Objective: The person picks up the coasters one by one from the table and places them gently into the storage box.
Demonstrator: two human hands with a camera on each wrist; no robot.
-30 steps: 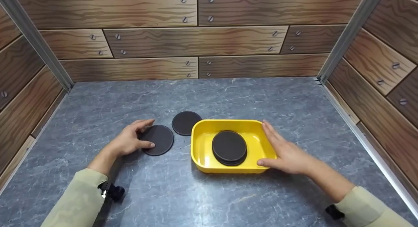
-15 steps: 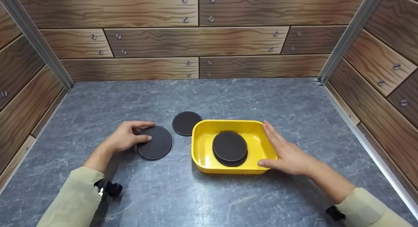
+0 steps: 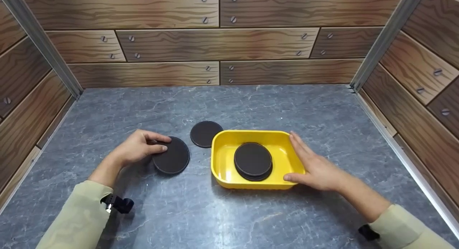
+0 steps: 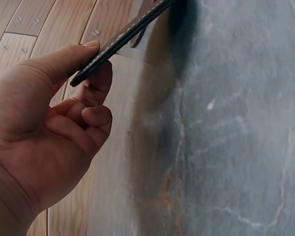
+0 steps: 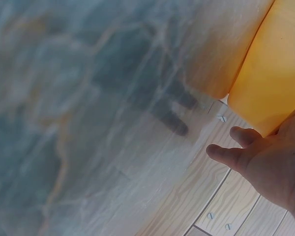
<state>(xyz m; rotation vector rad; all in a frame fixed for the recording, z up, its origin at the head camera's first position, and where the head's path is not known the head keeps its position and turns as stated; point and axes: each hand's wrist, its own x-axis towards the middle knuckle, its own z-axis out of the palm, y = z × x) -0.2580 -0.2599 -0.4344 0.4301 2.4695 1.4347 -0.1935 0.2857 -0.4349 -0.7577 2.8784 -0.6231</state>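
Note:
My left hand (image 3: 134,147) pinches a round black coaster (image 3: 174,158) at its left edge. In the left wrist view this coaster (image 4: 125,38) shows edge-on and tilted, with pale stitching along its rim, raised off the table between thumb and fingers. My right hand (image 3: 319,170) holds the right end of a yellow plastic tray (image 3: 223,164), thumb over the near rim and fingers at the far corner. Inside the tray lies a stack of black coasters (image 3: 252,158). One more coaster (image 3: 205,134) lies flat beside the tray's far left corner, which slightly overlaps it in the head view.
A grey marbled tabletop (image 3: 179,213) carries everything. Wood-patterned panels (image 3: 215,44) wall it in at the back and both sides, with metal corner posts (image 3: 380,44) between them. A black wrist strap (image 3: 116,202) sits on the left sleeve.
My left fingers have closed on the coaster's edge and lifted it; it has tilted and shifted slightly toward me. My right hand and the tray have stayed put.

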